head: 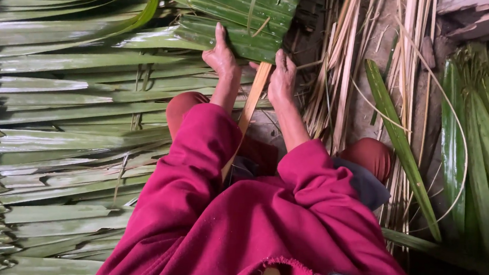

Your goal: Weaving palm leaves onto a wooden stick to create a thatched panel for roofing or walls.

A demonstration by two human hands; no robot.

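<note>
Both arms reach toward the frame's top — left hand (pixel 223 57) and right hand (pixel 282 76) press, fingers flat, on a folded green leaf panel (pixel 239 15) (wooden slat (pixel 254 97) between them).

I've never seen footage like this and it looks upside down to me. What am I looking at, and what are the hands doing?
There is one picture, from a camera worn on the person's head and looking down, so the magenta sleeves reach up the picture, away from the wearer. No machine is present, only two bare hands. The left hand and the right hand both press on the near edge of a panel of folded green leaves. A thin pale wooden slat runs between the hands toward the person. On the left lie rows of finished leaf panels. On the right lie dry pale strips and loose long green leaves.
</note>
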